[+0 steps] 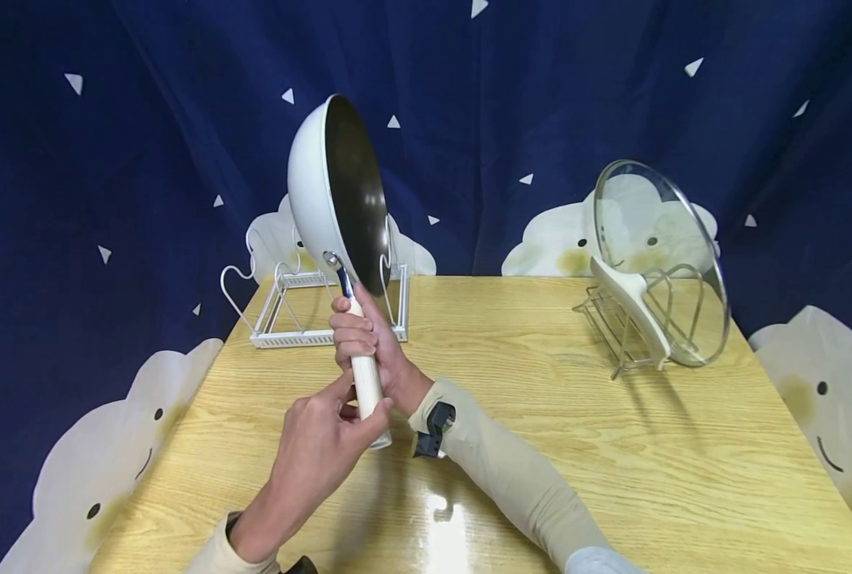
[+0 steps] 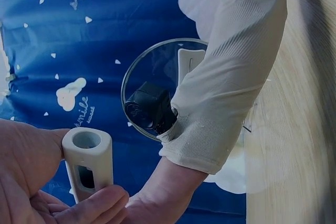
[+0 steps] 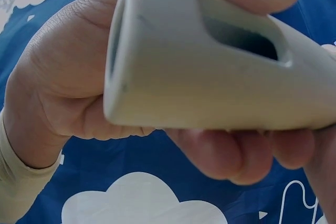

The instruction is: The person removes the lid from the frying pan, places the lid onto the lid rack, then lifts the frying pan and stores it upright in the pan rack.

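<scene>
A deep wok (image 1: 309,183), white outside and dark inside, is held up on its side above the table in the head view. Its pale handle (image 1: 368,387) points down toward me. My right hand (image 1: 386,355) grips the upper handle, just below the metal joint. Lower down, my left hand (image 1: 318,442) pinches the handle near its end between thumb and fingers. The left wrist view shows the hollow handle end (image 2: 103,166) with a slot in its side. Close up in the right wrist view, the handle (image 3: 168,87) covers part of the left hand (image 3: 63,72).
Behind the wok, a white wire rack (image 1: 292,339) stands on the wooden table (image 1: 512,351). On the right, a metal wire stand (image 1: 615,351) holds a tilted glass lid (image 1: 720,311) with a long white handle (image 1: 637,299). A dark blue curtain (image 1: 469,143) hangs behind the table.
</scene>
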Demonstrator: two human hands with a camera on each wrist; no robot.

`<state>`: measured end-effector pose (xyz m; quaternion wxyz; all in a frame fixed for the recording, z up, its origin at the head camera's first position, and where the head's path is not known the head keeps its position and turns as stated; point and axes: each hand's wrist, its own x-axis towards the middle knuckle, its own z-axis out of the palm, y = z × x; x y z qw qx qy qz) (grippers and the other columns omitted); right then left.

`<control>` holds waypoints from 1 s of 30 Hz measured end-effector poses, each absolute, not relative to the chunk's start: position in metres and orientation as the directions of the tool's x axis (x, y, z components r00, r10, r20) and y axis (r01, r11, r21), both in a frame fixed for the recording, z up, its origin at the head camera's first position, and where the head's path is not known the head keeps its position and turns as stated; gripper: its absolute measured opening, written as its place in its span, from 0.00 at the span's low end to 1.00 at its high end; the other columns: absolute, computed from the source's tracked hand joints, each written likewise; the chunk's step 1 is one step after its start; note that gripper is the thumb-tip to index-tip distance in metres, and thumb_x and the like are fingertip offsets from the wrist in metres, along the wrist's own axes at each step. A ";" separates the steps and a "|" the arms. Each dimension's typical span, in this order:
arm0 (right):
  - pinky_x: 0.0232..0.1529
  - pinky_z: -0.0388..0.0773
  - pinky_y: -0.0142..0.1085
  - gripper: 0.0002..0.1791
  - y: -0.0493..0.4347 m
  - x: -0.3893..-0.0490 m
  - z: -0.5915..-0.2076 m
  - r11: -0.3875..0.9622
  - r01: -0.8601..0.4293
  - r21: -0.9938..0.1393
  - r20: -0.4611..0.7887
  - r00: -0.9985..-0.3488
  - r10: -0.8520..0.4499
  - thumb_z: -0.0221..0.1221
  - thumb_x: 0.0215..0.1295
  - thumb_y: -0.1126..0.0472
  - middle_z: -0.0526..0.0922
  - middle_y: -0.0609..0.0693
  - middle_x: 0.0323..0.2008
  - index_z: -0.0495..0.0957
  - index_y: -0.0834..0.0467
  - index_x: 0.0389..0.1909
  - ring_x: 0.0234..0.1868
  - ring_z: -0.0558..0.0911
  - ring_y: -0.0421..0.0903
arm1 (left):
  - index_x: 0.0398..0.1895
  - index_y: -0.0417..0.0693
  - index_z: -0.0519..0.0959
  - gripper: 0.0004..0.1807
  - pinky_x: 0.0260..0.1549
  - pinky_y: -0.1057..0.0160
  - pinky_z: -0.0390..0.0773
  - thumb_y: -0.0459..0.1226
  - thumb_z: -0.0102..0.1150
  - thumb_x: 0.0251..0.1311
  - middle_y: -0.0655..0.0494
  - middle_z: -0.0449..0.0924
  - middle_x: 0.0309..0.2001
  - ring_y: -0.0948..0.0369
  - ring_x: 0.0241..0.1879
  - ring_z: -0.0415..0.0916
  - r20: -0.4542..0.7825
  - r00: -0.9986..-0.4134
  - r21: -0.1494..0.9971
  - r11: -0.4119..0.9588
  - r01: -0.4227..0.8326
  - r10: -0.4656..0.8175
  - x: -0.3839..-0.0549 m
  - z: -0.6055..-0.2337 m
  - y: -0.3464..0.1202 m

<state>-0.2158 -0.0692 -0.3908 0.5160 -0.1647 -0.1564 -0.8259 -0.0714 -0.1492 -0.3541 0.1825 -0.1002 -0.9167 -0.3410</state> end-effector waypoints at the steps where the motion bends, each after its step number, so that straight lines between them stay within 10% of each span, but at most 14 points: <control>1: 0.12 0.67 0.28 0.27 -0.069 -0.216 -0.391 -0.416 0.905 0.091 0.433 -0.412 -0.802 0.41 0.81 0.39 0.55 0.37 0.17 0.70 0.58 0.33 0.13 0.55 0.32 | 0.37 0.51 0.83 0.10 0.20 0.70 0.78 0.38 0.73 0.52 0.58 0.86 0.25 0.68 0.23 0.82 0.407 -0.912 0.587 0.748 0.310 0.058 -0.071 -0.355 -0.149; 30: 0.12 0.68 0.27 0.26 -0.064 -0.215 -0.401 -0.392 0.912 0.122 0.445 -0.403 -0.800 0.42 0.80 0.39 0.57 0.38 0.17 0.69 0.57 0.34 0.13 0.55 0.31 | 0.37 0.51 0.83 0.10 0.19 0.70 0.77 0.39 0.73 0.52 0.57 0.86 0.25 0.68 0.23 0.81 0.400 -0.915 0.582 0.760 0.289 0.041 -0.071 -0.361 -0.141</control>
